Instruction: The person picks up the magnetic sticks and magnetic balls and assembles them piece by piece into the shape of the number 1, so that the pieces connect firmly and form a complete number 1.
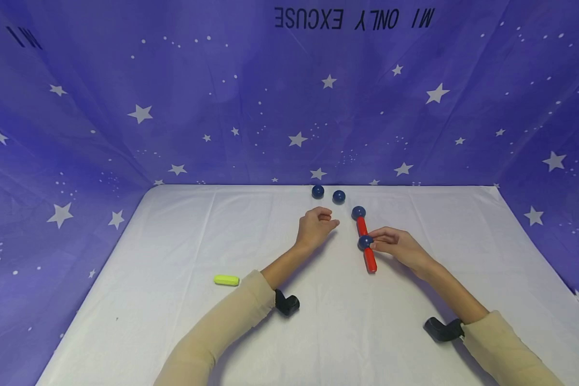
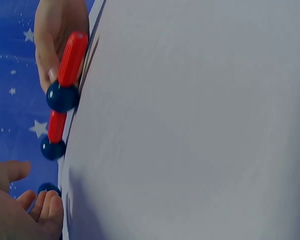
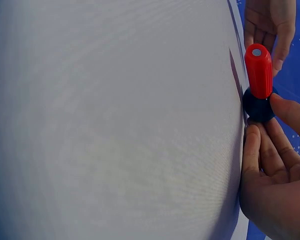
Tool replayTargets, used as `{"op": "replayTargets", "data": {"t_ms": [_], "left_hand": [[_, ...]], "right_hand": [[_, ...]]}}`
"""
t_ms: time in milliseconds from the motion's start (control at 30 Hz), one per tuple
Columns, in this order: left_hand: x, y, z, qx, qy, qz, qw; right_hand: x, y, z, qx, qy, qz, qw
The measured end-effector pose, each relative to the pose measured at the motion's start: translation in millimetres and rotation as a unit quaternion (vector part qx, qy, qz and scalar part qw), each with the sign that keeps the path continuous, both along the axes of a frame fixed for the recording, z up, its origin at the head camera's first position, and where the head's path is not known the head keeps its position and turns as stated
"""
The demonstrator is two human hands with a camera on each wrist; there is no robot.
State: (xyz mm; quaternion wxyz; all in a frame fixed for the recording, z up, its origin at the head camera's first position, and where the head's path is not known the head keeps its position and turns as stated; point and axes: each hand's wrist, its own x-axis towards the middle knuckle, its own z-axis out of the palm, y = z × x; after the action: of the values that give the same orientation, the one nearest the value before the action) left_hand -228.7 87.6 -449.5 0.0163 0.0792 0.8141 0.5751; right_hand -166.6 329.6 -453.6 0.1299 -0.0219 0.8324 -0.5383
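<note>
In the head view, my right hand (image 1: pixel 402 250) pinches a dark blue ball (image 1: pixel 365 243) between thumb and fingers. That ball joins two red rods into one line: the near red rod (image 1: pixel 370 260) points toward me, and the far red rod (image 1: pixel 362 225) ends in another blue ball (image 1: pixel 358 213). In the right wrist view a small silvery disc shows on the near rod's free end. My left hand (image 1: pixel 315 228), fingers loosely bent and holding nothing, hovers left of the far ball, just in front of two loose blue balls, one left (image 1: pixel 318 191) and one right (image 1: pixel 339 197).
A yellow-green rod (image 1: pixel 226 280) lies at left, beside my left sleeve (image 1: pixel 222 327). The table has a white cloth (image 1: pixel 173 236); behind it and along both sides hangs a purple star-printed curtain (image 1: pixel 251 96). Black wrist devices sit on both of my arms.
</note>
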Motion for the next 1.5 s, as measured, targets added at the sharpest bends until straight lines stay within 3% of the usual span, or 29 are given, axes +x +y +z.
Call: {"op": "replayTargets", "data": {"t_ms": [300, 800, 1033, 1500], "left_hand": [[-19.7, -9.3, -2.2, 0.002, -0.001, 0.027, 0.9996], [-56.5, -12.1, -7.1, -0.033, 0.051, 0.066, 0.996], [-66.8, -11.4, -8.5, -0.066, 0.057, 0.08, 0.993], [-81.3, -2.5, -8.2, -0.117, 0.035, 0.098, 0.9877]], "right_hand": [[0.0, 2, -0.4, -0.003, 0.008, 0.003, 1.0], [0.2, 1, -0.3, -0.009, 0.003, 0.003, 1.0], [0.6, 1, 0.2, -0.005, 0.0, 0.006, 1.0], [0.5, 1, 0.7, 0.001, 0.002, 0.004, 1.0]]}}
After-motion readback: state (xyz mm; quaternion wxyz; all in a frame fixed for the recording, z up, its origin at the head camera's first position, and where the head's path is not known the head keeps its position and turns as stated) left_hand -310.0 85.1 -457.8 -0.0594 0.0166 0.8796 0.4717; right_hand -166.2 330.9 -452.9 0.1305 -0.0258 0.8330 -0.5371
